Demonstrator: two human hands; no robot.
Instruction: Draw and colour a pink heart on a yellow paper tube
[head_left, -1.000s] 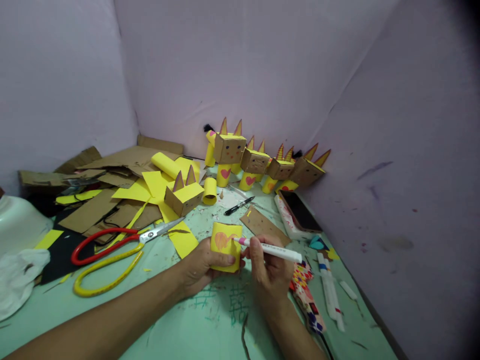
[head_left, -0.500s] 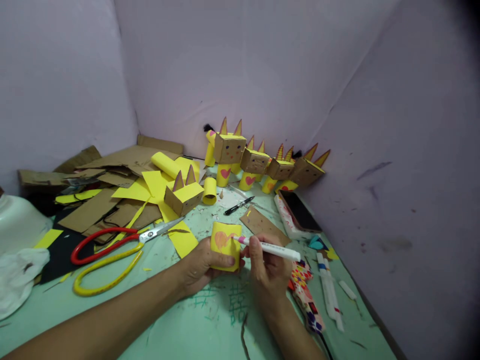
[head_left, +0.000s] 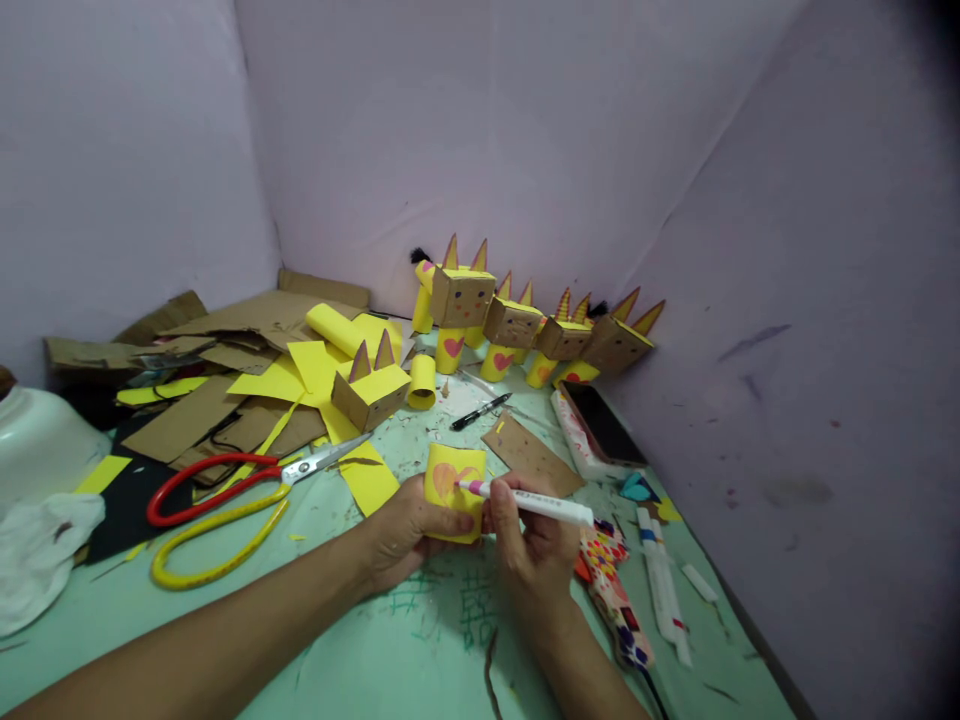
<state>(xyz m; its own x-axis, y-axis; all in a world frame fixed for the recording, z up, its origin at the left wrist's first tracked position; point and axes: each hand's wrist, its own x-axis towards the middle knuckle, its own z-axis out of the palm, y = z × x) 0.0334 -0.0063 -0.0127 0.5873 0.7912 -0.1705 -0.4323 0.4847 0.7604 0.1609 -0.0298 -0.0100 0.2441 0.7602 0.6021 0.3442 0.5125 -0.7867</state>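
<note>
My left hand (head_left: 409, 540) grips a short yellow paper tube (head_left: 452, 472) standing on the green table (head_left: 337, 650); a pink-orange heart is partly drawn on its front. A white marker (head_left: 536, 503) with a pink tip is held in my right hand (head_left: 534, 545), and the tip touches the heart. Both forearms reach in from the bottom edge.
Several cardboard-box figures (head_left: 525, 325) with yellow tube bodies stand along the back wall. Red-and-yellow scissors (head_left: 232, 490), a box head with ears (head_left: 369, 388), a loose yellow tube (head_left: 421, 381), a black pen (head_left: 480, 411), a phone (head_left: 600, 425), more markers (head_left: 660, 580) and cardboard scraps (head_left: 225, 370) lie around.
The marker tip has slid a little left across the heart. The view has shifted slightly; the left hand keeps the tube still.
</note>
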